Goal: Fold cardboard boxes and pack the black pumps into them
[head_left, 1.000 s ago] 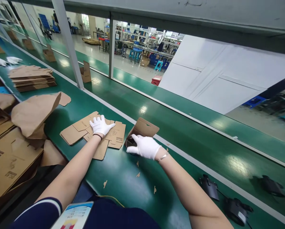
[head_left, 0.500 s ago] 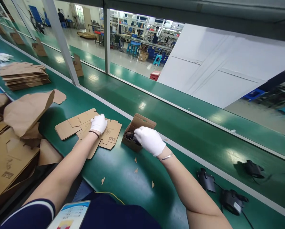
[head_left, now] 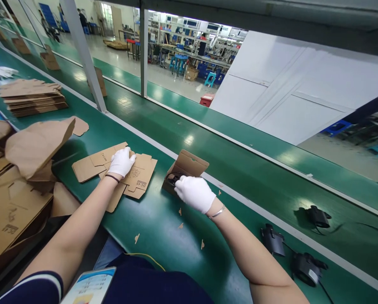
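The right hand, in a white glove, reaches to the near side of a small open carton, its fingertips drawn close together at the rim; whether they are clamped on the carton wall or on the dark object inside cannot be told, as the glove covers the spot. The carton's raised flap stands just beyond those fingers, and the dark object shows inside just left of them. The left hand, also gloved, lies over flattened cartons to the left of the right hand, touching the top one with thumb and fingers partly curled; whether it pinches the cardboard is unclear. Printing that reads "DC 45" shows right of that hand. Small cardboard scraps lie on the green work surface nearer the body than the right hand. Well to the right of that hand sit two black devices resembling binoculars, with a third farther out on the belt past the pale strip. Left of the left hand lies crumpled brown paper; farther off that way are a stack of flat cardboard and white gloves.
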The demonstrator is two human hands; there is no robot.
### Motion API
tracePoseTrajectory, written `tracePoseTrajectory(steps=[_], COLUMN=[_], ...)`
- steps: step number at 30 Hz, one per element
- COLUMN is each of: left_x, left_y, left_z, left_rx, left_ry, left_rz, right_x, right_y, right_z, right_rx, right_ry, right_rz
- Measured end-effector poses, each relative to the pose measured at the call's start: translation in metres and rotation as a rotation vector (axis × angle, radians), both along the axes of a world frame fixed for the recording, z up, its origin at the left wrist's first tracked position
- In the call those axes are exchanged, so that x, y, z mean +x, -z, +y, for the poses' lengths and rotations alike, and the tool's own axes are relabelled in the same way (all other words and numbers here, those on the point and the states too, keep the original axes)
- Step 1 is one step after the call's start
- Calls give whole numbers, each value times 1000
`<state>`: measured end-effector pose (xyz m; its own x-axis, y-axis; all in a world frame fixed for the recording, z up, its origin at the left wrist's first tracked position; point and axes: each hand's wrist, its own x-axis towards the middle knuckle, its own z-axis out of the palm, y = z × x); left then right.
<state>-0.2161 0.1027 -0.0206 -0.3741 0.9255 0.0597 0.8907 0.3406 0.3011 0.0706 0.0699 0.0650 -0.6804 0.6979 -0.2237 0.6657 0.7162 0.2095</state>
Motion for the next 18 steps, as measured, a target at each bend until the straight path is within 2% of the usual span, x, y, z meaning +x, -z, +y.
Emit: tracePoseTrajectory(steps=[4,8,12,18], left_x=[2,9,14,22], left_y=[-14,-35,-54,-63], left_z=[-10,-22,-33,-41], left_rx=[125,322,412,455], left_ry=[50,89,92,108], left_rz=[-15,-23,-54,-100], right_x=[0,3,10,4], right_y=[4,4,5,14], right_z=[16,37,47,49], right_rx=[-29,-128,-115,-177], right_ry=[134,137,186,185], right_rz=[-28,-32,-2,-82])
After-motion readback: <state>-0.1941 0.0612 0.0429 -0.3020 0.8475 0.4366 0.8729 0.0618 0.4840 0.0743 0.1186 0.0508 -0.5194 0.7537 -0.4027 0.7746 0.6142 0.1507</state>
